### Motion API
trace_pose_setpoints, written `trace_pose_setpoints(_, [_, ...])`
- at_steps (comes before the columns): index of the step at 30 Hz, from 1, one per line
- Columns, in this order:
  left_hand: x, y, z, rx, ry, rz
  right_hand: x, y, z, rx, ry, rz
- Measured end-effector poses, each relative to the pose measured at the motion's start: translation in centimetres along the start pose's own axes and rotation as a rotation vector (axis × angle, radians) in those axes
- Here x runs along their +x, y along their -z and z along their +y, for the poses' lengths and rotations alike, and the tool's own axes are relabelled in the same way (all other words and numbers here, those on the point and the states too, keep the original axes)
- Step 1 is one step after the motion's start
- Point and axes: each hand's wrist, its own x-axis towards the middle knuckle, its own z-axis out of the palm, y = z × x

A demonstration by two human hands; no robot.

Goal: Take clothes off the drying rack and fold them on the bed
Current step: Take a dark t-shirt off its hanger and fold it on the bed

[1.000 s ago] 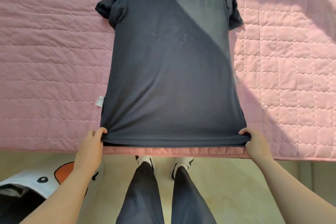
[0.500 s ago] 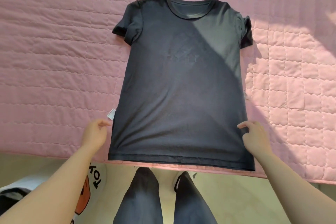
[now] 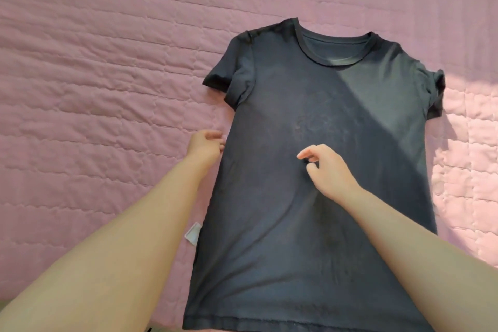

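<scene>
The dark navy T-shirt (image 3: 310, 237) lies flat and face up on the bed (image 3: 80, 197), neck away from me and hem at the near edge. A pink quilted cover (image 3: 107, 48), stitched in rows of rectangles, fills nearly all I can see. Sunlight falls across the cover's right side and the shirt's right shoulder, and the rest is in shade. My left hand (image 3: 205, 145) is at the shirt's left side edge with its fingers curled in; I cannot tell whether they pinch the fabric. My right hand (image 3: 330, 168) is over the middle of the shirt, fingers loosely bent, holding nothing. A small white care label (image 3: 193, 234) sticks out from the left seam onto the cover.
</scene>
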Motion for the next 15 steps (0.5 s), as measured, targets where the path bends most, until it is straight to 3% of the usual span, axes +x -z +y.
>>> trace_pose_setpoints(3, [2.4,-0.9,2.8,-0.195,0.041,-0.071,3.8,-0.4,-2.2,0.001,0.039,0.038])
trace_pose_setpoints(8, [4.4,-1.7,6.6,-0.591,0.201,-0.368,8.6,-0.2,-5.1,0.007,0.128,0.129])
trace_pose_setpoints(11, [4.7,-1.6,7.8,-0.729,0.24,-0.406,10.7,0.4,-7.5,0.01,0.126,0.137])
trace_pose_setpoints(13, [5.2,-0.8,8.3,-0.664,0.198,-0.366,11.9,1.0,-9.3,0.035,0.134,0.158])
trace_pose_setpoints(15, [6.0,0.9,8.6,-0.445,0.076,-0.206,13.1,1.2,-10.7,0.052,0.15,0.162])
